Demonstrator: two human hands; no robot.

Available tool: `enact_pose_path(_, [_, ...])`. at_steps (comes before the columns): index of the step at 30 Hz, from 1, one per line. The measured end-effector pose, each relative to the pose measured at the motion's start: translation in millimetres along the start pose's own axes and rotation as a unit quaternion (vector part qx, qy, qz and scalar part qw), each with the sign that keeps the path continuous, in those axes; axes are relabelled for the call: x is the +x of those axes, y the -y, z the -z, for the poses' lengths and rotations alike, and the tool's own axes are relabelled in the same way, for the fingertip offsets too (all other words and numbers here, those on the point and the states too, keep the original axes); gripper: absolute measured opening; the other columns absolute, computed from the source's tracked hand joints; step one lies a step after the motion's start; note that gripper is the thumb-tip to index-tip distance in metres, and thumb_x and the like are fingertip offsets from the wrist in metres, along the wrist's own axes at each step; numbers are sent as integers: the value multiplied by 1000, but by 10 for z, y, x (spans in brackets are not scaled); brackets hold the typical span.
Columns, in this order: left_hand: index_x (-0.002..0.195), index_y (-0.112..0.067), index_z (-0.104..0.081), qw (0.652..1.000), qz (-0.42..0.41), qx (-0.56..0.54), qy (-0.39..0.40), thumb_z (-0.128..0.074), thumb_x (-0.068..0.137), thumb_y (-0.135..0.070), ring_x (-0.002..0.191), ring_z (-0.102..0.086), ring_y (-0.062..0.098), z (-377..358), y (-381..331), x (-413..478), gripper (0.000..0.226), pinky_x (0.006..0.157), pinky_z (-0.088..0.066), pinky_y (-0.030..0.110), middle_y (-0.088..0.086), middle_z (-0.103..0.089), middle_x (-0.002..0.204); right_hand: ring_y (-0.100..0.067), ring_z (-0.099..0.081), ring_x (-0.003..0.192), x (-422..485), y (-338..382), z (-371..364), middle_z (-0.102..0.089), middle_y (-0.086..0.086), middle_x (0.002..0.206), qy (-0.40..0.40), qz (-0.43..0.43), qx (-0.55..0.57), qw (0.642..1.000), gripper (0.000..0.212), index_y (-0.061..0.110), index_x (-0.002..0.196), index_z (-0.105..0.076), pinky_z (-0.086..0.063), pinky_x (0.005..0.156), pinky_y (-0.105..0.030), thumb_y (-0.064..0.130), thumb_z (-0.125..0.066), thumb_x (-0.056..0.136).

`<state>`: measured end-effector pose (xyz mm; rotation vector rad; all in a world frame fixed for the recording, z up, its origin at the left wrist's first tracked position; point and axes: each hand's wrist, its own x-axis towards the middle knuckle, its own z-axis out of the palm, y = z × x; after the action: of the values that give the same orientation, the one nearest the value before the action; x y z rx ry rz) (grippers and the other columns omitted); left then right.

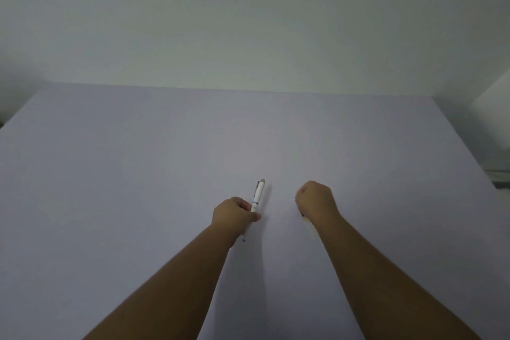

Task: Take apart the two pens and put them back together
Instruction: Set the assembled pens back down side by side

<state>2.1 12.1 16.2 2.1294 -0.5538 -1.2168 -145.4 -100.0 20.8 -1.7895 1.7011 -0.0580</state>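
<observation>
Forearms reach out over a pale lilac table (138,174), one hand to each side of the middle. Starting at the left, the left hand (234,214) is curled around a white pen (258,194). Its thumb and fingers pinch the lower barrel, so the clip end rises beyond the knuckles, tilted away and slightly rightward, while the dark writing tip (243,240) pokes out below the wrist. This pen looks whole; I see no loose parts near either hand.

Across a bare gap of table, the right hand (316,199) is balled into a fist, knuckles up. A thin pale shaft (310,229) shows at its near side, running along the inner wrist, with a dark bit where it leaves the fist. That is probably the second pen, though I cannot tell how the fingers hold it or whether it is intact.

As for risks, once a barrel is unscrewed, a spring or refill could drop and roll off over the smooth top, since nothing near the hands would stop it. With both hands occupied, twisting one pen means setting the other down first, and a round barrel may roll. Parts of the two pens could also get mixed.

Small dark marks band the white barrel near the fingers, too blurred to read; no brand is legible.
</observation>
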Motion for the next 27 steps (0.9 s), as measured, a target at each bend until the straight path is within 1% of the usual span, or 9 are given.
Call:
enact_pose_path(3, [70, -23, -62, 999, 8, 23, -20, -79, 69, -26, 62, -55, 9, -53, 88, 54, 17, 46, -41, 20, -4, -62, 74, -31, -66, 91, -30, -238, -14, -68, -18, 98, 38, -24, -85, 995, 34, 0, 95, -63, -49, 69, -30, 32, -57, 85])
enact_pose_path(4, [70, -23, -63, 999, 8, 33, -25, -79, 69, -27, 62, -54, 8, -70, 112, 70, 17, 45, -39, 20, -5, -61, 73, -31, -66, 89, -54, -286, -40, -68, -16, 99, 40, -28, -89, 995, 32, 1, 94, -62, -47, 65, -27, 31, -58, 83])
enact_pose_path(7, [70, -23, -62, 998, 4, 56, -32, -79, 70, -27, 61, -54, 7, -111, 160, 112, 18, 42, -37, 19, -6, -60, 71, -27, -59, 75, -93, -329, -159, -67, -14, 98, 32, -15, -87, 996, 6, 9, 83, -54, -39, 56, -24, 15, -54, 82])
enact_pose_path(8, [70, -22, -60, 997, 0, 66, -34, -79, 71, -27, 61, -53, 7, -125, 170, 127, 19, 42, -37, 19, -5, -59, 72, -28, -60, 76, -100, -304, -199, -67, -15, 99, 32, -11, -82, 996, 5, 8, 84, -55, -40, 57, -25, 12, -53, 82])
enact_pose_path(11, [70, -21, -58, 995, -12, 89, -48, -78, 72, -27, 63, -52, 10, -167, 192, 168, 22, 44, -38, 20, -2, -59, 74, -32, -66, 91, -113, -189, -343, -68, -16, 101, 40, 4, -60, 997, 19, 3, 95, -61, -49, 66, -30, 12, -51, 82])
enact_pose_path(14, [74, -21, -58, 993, -11, 99, -58, -77, 74, -30, 64, -54, 10, -212, 203, 206, 20, 39, -37, 17, -1, -60, 75, -33, -65, 98, -128, -60, -479, -68, -15, 104, 49, 6, -35, 998, 24, 4, 101, -64, -53, 76, -33, 14, -53, 81])
enact_pose_path(17, [70, -22, -57, 992, -12, 109, -65, -75, 75, -31, 60, -54, 8, -244, 215, 242, 21, 38, -36, 15, -4, -59, 70, -32, -66, 95, -135, 26, -583, -69, -15, 102, 55, 1, -17, 998, 23, 4, 99, -65, -52, 73, -33, 15, -54, 82])
enact_pose_path(23, [75, -20, -59, 992, 2, 103, -67, -77, 74, -33, 59, -53, 8, -294, 244, 313, 23, 45, -36, 19, -3, -59, 69, -30, -67, 88, -140, 74, -643, -71, -14, 97, 59, 3, 2, 998, 20, 5, 95, -66, -45, 63, -28, 16, -55, 83])
enact_pose_path(27, [71, -20, -57, 991, 6, 118, -66, -77, 72, -38, 58, -53, 9, -308, 243, 335, 27, 47, -36, 20, -4, -58, 66, -30, -67, 90, -146, 73, -641, -71, -12, 97, 55, 8, 2, 998, 21, 7, 96, -66, -52, 70, -33, 19, -56, 83])
